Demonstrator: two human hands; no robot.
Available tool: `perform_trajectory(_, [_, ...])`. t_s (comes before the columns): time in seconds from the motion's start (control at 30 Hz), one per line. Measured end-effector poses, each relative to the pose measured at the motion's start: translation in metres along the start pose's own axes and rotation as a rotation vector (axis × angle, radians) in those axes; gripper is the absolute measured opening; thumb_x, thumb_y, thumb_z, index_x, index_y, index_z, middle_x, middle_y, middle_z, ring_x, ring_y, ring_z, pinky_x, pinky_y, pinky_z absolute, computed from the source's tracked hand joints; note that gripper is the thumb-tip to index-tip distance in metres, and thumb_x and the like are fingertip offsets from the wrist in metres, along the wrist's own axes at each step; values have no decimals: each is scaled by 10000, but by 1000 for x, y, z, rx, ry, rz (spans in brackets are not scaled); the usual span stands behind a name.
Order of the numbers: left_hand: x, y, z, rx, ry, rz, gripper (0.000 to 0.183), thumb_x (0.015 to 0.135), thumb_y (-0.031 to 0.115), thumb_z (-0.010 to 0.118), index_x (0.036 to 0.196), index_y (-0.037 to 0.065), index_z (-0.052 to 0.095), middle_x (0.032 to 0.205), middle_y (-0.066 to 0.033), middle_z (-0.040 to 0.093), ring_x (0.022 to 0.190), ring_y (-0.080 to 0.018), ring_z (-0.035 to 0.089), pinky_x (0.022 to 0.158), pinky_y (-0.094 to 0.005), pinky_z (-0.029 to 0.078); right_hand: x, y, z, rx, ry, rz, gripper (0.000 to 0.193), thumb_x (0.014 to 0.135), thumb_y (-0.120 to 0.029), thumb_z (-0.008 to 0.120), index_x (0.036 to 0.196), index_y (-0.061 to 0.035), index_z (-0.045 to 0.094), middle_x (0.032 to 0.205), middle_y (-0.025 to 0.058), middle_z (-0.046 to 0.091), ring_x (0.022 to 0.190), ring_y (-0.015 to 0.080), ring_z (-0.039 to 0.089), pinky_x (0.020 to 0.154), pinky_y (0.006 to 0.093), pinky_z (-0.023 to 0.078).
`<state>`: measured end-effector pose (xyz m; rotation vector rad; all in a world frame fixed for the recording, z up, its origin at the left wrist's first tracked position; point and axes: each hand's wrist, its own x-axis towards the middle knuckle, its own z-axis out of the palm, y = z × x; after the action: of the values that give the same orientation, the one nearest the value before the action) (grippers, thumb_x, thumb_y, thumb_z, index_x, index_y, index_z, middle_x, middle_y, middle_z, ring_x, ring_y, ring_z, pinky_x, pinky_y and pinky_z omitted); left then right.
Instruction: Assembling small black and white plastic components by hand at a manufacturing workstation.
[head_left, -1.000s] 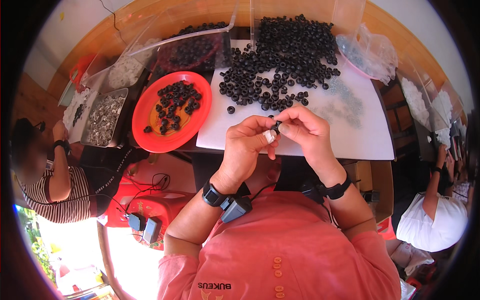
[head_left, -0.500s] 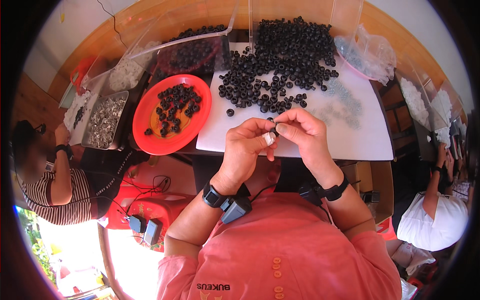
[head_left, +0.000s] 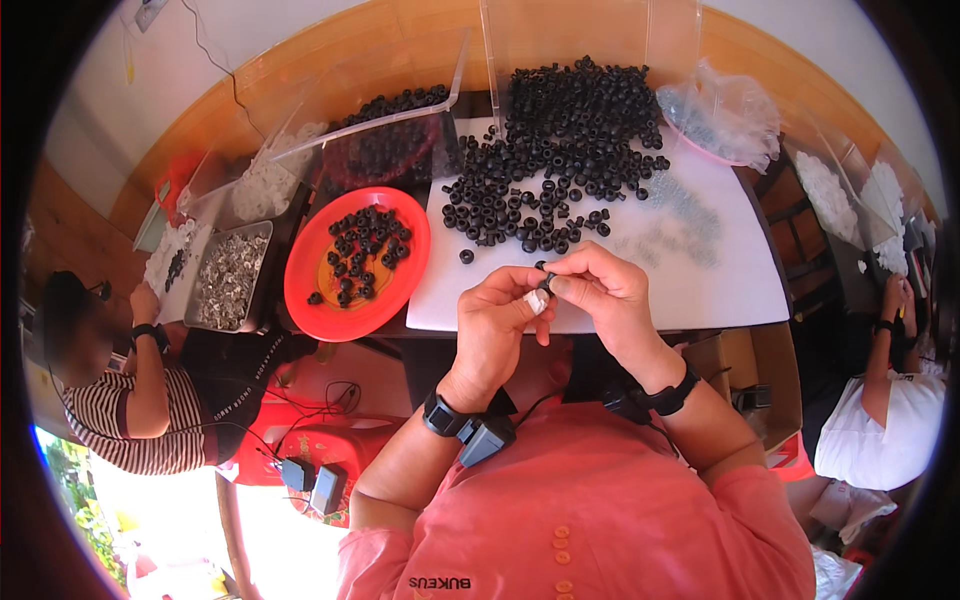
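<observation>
In front of my chest, above the near edge of the white sheet (head_left: 470, 305), both hands meet at their fingertips. A small black round part (head_left: 546, 284) is pinched there, mostly covered by the fingers. My left hand (head_left: 492, 325), with a white wrap (head_left: 537, 300) on a finger, is closed on it from the left. From the right, the thumb and forefinger of my right hand (head_left: 610, 300) press on the same part. Just beyond lies a big heap of similar black parts (head_left: 580, 115), with small translucent pieces (head_left: 685, 215) scattered to its right.
A red plate (head_left: 418, 230) of black parts stands at left, near a metal tray (head_left: 262, 232) of shiny pieces. Clear bins (head_left: 462, 75) line the back. A pink bowl (head_left: 715, 155) with a plastic bag sits far right. People (head_left: 150, 390) work on both sides.
The whole view has shifted, so the table sits slightly lower in the picture. Both hands keep the same pinch on the small part, with only slight finger movement.
</observation>
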<state>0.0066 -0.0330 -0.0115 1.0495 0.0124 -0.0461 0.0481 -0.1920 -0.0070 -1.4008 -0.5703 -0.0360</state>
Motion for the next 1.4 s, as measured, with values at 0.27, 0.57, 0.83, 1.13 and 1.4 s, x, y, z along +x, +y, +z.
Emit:
perform_trajectory(0.27, [-1, -5, -3, 2, -27, 22, 152, 926, -10, 588, 1070, -60, 601, 878, -139, 660, 691, -191, 636, 528, -283, 508, 2, -11, -3, 179, -81, 195, 29, 896, 19, 650, 910, 16, 626, 882, 38, 659, 774, 126, 659, 712, 264, 516])
perform_trajectory(0.57, [-1, -5, -2, 11, -21, 34, 159, 915, -21, 606, 1071, -52, 614, 883, -114, 665, 711, -161, 630, 533, -263, 509, 5, -28, -1, -821, -76, -481, 163, 726, -2, 653, 830, -57, 540, 771, 92, 539, 694, 325, 557, 602, 432, 446])
perform_trajectory(0.83, [-1, -6, -3, 14, -28, 21, 167, 910, 0, 642, 1071, -41, 627, 878, -94, 669, 715, -138, 629, 522, -246, 503, 5, -25, 1, -987, -87, -570, 212, 669, -62, 675, 781, -57, 495, 763, 92, 527, 689, 308, 553, 601, 415, 439])
perform_trajectory(1.13, [0, -8, 1, 69, -10, 36, 133, 916, -7, 618, 1043, -44, 631, 835, -79, 654, 688, -123, 616, 500, -233, 491, -3, -14, 9, -1019, 14, -600, 256, 642, -73, 690, 777, -54, 473, 741, 103, 498, 644, 306, 512, 590, 418, 411])
perform_trajectory(1.4, [-2, -3, 8, -17, 23, 53, 129, 916, -24, 596, 1030, -74, 630, 895, -111, 677, 745, -166, 652, 662, -277, 577, -4, -22, 5, -984, -95, -665, 274, 648, -82, 701, 798, -57, 473, 749, 95, 491, 662, 290, 514, 604, 404, 402])
